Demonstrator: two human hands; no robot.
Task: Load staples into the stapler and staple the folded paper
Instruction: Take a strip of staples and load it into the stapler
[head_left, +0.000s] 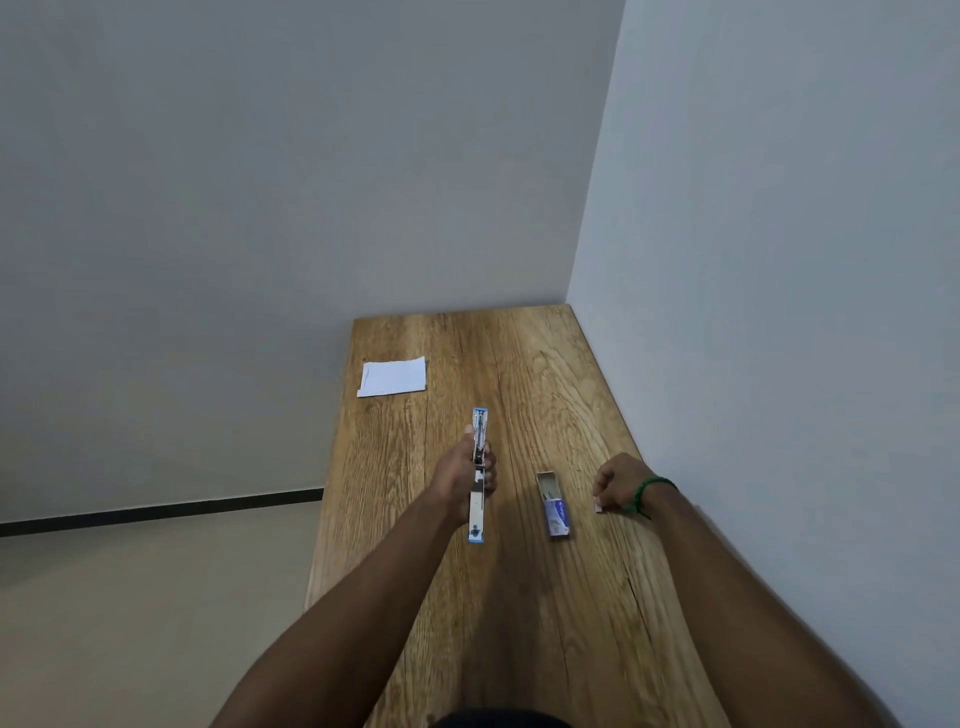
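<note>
A blue and silver stapler (478, 499) lies swung fully open along the middle of the wooden table (545, 597). My left hand (462, 475) grips it around its middle. To its right sits a small staple box (554, 504), slid partly open, its blue sleeve toward me. Further right, my right hand (618, 480) rests on the table with curled fingers; a small pale item shows at the fingertips, too small to identify. A folded white paper (392, 377) lies at the far left of the table, away from both hands.
The table stands in a corner, with a grey wall (779, 260) along its right side and another behind it. Its left edge (324, 499) drops to a beige floor. A green band circles my right wrist (649, 491).
</note>
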